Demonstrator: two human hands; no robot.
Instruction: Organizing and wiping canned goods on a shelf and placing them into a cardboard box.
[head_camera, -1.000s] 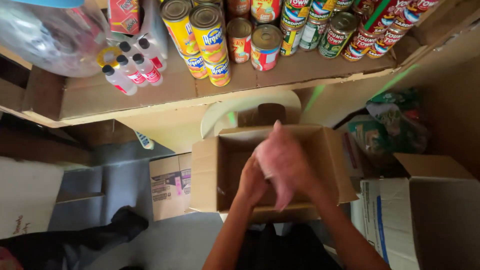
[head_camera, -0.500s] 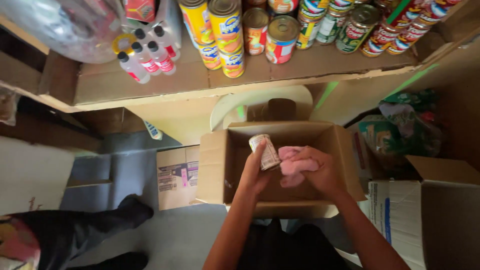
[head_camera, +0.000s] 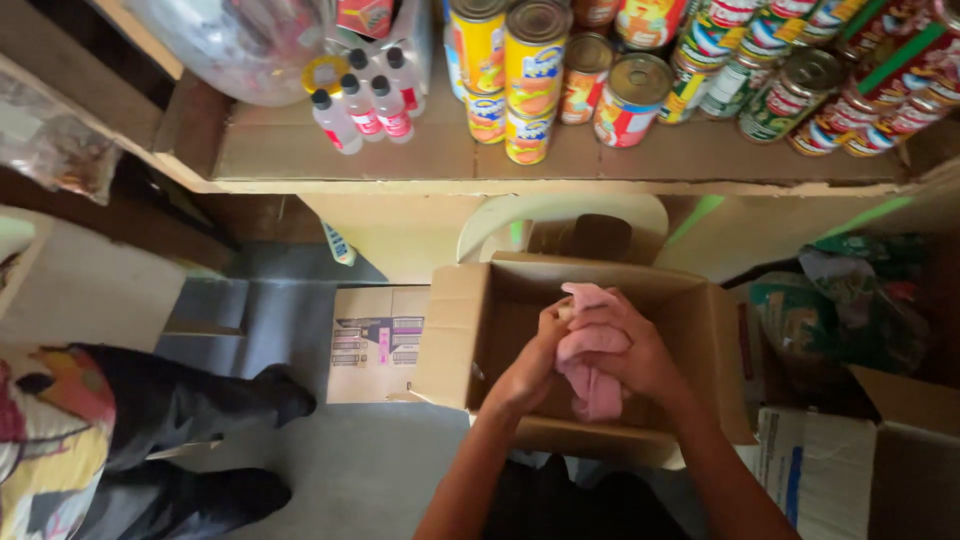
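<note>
- Storeroom floor (head_camera: 330, 470) below you, grey and bare, with a wooden shelf (head_camera: 560, 160) running across the top of view at 12 o'clock.
- On that shelf: rows of tin cans (head_camera: 535, 70) with yellow, orange and green labels, and at 11 o'clock a cluster of small clear bottles (head_camera: 362, 105) with dark caps.
- Open cardboard box (head_camera: 700, 330) sits dead centre, flaps up; your two hands meet above its opening.
- Your left hand (head_camera: 530, 365) is clenched around something small that the cloth mostly hides; what it is, you cannot tell.
- Your right hand (head_camera: 640, 355) grips a pink cloth (head_camera: 590, 350), pressing it against the left hand; the cloth hangs down into the box.
- Smaller flat carton (head_camera: 378, 342) lies on the floor at 9 o'clock of the box, just beside it.
- Another person's dark trouser legs (head_camera: 190, 420) stand at 8 o'clock, well apart from your hands.
- White carton (head_camera: 810, 480) at 4 o'clock; green bags (head_camera: 830, 300) at 3 o'clock.
</note>
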